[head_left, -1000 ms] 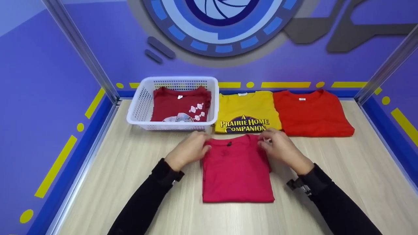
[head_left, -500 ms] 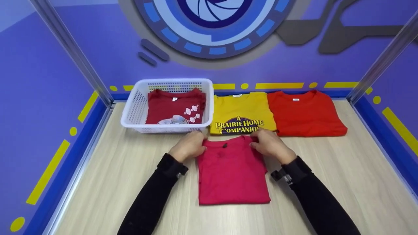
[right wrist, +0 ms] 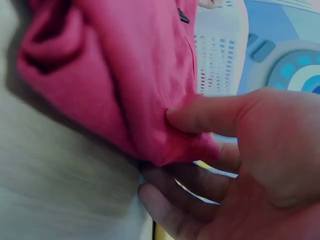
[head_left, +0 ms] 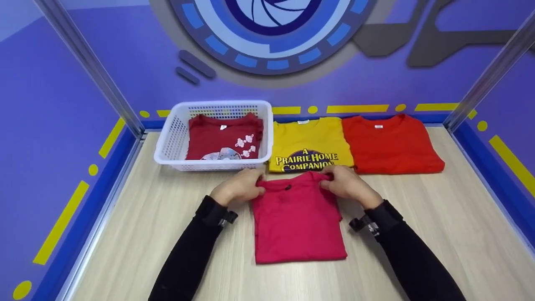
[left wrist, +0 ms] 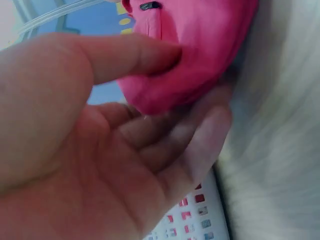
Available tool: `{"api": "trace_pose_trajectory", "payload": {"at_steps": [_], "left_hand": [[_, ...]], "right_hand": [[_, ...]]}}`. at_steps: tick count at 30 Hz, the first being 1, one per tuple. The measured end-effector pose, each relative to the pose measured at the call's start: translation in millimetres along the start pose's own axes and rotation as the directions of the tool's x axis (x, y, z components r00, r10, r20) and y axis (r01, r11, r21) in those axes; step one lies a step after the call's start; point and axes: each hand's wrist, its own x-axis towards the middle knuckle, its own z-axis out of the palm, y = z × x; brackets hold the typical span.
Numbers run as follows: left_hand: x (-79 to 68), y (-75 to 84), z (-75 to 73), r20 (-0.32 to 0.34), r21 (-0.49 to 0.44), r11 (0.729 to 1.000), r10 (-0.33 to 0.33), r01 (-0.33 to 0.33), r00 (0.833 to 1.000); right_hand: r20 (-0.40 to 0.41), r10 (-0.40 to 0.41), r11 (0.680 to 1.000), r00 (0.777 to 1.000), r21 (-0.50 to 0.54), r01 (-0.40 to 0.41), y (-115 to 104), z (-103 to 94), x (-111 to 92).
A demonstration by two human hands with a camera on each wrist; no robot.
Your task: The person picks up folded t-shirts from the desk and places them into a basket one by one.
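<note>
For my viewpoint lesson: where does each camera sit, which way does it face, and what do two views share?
Head: on the head, facing forward and down at the pink shirt; left hand, right hand, black sleeves show.
Left wrist: on that wrist, facing the left hand pinching the pink shirt.
Right wrist: likewise, facing the right hand's pinch.
Wrist views share: pink shirt, dark label, white basket.

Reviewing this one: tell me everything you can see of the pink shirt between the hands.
The pink shirt is plain, deep pink, soft-looking cloth, folded into a near-rectangle with layers showing at the side. Its neckline points away from the person, with a small dark label inside; the straight folded edge faces the person. It lies on the pale table, nearer the person than the yellow shirt. The left hand and right hand each pinch an upper corner, thumb on top, fingers beneath.
</note>
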Motion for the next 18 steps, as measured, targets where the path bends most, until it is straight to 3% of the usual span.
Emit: {"api": "trace_pose_trajectory", "payload": {"at_steps": [9,13,18], "left_hand": [[-10.9,-4.0,-19.8,0.110,-0.045,0.997,0.074,-0.069,0.991],[-15.9,1.7,-26.3,0.075,-0.060,0.993,0.102,-0.098,0.992],[-25.2,12.0,-34.2,-0.002,0.010,0.985,0.170,-0.170,0.985]], "right_hand": [[-0.007,-0.080,0.995,0.997,0.057,0.080,0,-12.6,-4],[-0.027,-0.120,0.989,0.992,0.083,0.121,-1,-21.2,-8],[-0.071,-0.167,0.978,0.983,0.118,0.175,-7,-34.6,-17]]}}
